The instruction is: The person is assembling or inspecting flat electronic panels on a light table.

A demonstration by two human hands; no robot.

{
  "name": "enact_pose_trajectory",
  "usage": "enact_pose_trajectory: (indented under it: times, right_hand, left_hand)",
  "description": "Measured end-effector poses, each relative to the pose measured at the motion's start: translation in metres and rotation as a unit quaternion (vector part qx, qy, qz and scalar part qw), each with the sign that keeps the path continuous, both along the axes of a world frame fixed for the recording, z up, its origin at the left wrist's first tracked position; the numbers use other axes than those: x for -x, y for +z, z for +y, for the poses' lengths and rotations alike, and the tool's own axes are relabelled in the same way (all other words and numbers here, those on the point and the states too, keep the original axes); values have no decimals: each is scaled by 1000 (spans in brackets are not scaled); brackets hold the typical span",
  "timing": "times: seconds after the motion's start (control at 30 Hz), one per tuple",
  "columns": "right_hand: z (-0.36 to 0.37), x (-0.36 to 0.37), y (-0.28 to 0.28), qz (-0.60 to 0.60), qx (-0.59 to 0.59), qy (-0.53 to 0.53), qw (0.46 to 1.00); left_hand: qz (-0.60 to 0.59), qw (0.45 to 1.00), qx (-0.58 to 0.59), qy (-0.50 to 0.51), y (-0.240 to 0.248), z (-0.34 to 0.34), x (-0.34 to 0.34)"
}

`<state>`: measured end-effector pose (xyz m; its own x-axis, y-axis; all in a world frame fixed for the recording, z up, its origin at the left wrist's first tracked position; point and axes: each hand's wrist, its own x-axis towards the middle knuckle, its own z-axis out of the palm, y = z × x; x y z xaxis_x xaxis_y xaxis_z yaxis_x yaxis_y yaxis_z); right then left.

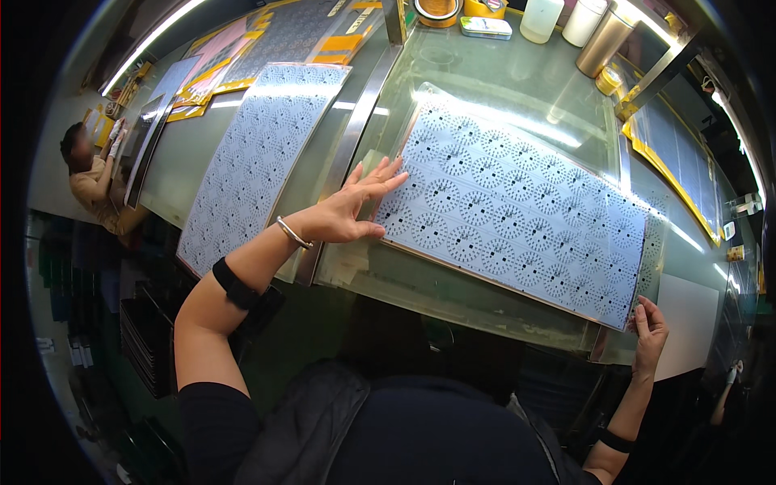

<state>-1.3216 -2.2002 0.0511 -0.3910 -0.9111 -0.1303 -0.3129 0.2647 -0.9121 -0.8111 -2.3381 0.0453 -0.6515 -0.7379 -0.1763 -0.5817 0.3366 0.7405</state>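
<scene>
A large white circuit board panel [517,210], printed with rows of round black patterns, lies flat on a glass-topped table [364,271] before me. At the panel's left edge is my left hand [360,202], its fingers spread, fingertips at the border and thumb by the near left corner. My right hand [649,327] pinches the near right corner between thumb and fingers. Beyond the right edge, a strip of clear patterned film [656,242] shows past the panel.
A similar white panel [255,153] lies left of the metal divider [356,153]. Yellow-edged film sheets [283,40] cover the back left. Bottles [540,20] and tape rolls [436,10] stand at the back. A plain white sheet [687,319] lies right. Another person [93,174] works far left.
</scene>
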Motion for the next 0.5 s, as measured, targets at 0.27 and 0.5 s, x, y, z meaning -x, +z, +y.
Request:
enact_pose_trajectory:
  times: [0.27, 0.5]
  right_hand:
    - [-12, 24, 30, -320, -15, 71, 944]
    - [-113, 45, 39, -73, -174, 107, 976]
  left_hand:
    - [-23, 999, 33, -24, -1, -11, 13]
    - [-30, 999, 24, 13, 3, -2, 13]
